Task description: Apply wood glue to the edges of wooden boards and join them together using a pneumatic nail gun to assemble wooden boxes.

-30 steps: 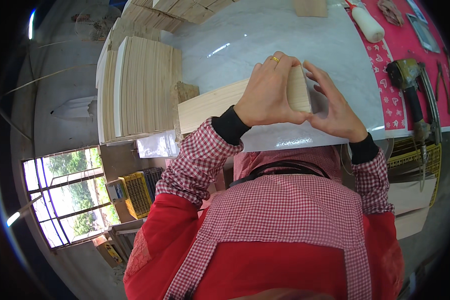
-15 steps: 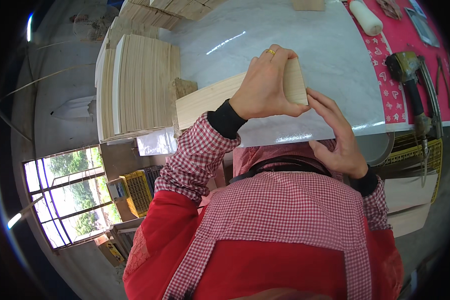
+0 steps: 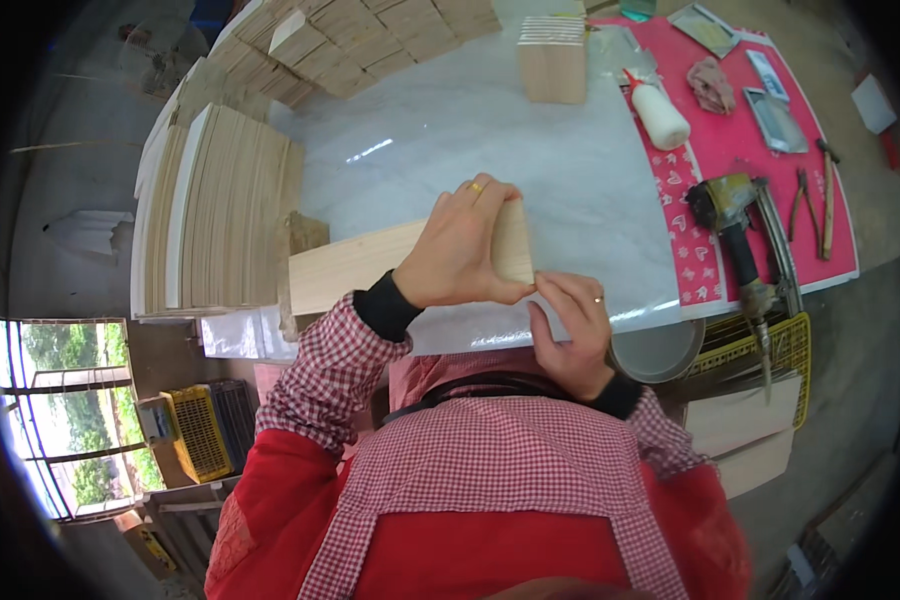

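Up close, the fingers (image 3: pixel 450 225) of my left hand (image 3: pixel 457 255) were curled over the right end of a pale wooden board (image 3: pixel 355 270), closed on it with the thumb tucked under the near edge, so that hand had a firm hold. My right hand (image 3: pixel 570 335) sat just below, its fingers loosely bent and only the fingertips touching the board's lower right corner; it pinched or steadied the corner more than it gripped, and I could not tell whether it bore any weight. The board lay flat along the near edge of the white marbled surface (image 3: pixel 530 160), its left end running toward a stack of thin wooden sheets (image 3: pixel 220 215). I judged the board to be light, stiff and dry, with smooth sanded faces that might slide on the glossy top, so holding it by the end and edges, as both hands did, seemed the safest grip. Farther back stood a small block of stacked wood pieces (image 3: pixel 552 60) and rows of more cut boards (image 3: pixel 370 35). To the right a pink patterned mat (image 3: pixel 730 150) carried a white glue bottle (image 3: pixel 658 108), a nail gun (image 3: pixel 735 225), pliers (image 3: pixel 802 195) and a crumpled rag (image 3: pixel 712 85). A yellow crate (image 3: pixel 770 345) sat below the surface's right corner.
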A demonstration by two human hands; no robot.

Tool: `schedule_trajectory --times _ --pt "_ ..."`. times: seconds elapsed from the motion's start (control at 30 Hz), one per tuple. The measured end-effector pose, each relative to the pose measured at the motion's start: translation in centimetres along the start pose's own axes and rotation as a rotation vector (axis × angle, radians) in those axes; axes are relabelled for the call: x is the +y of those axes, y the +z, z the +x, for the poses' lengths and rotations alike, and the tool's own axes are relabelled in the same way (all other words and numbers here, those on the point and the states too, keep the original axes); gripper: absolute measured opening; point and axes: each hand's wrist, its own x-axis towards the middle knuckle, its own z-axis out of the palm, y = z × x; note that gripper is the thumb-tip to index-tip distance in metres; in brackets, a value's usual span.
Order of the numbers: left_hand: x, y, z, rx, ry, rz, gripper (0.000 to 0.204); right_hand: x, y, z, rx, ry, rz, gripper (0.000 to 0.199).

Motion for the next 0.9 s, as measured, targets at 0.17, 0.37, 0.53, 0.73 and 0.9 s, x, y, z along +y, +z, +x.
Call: schedule_trajectory --times 0.17,0.37,0.53,0.73,0.9 --pt "-0.2 0.1 -0.1 -0.020 -0.014 0.001 0.086 0.9 1.7 0.0 0.226 -0.081 -0.087 0.042" --pt "-0.2 0.5 0.6 0.036 0.040 0.012 0.085 0.6 1.4 0.3 0.220 -0.087 -0.118 0.041" --pt "-0.2 0.3 1.0 0.012 0.013 0.023 0.085 0.6 1.1 0.8 0.210 -0.090 -0.146 0.039" --pt "0.3 0.1 0.4 0.065 0.010 0.027 0.084 0.9 -0.4 1.3 0.103 -0.126 -0.085 0.043" --pt "-0.1 0.3 -0.2 0.090 -0.009 0.003 0.084 3.2 -5.9 7.6 -0.085 -0.027 -0.162 0.040"
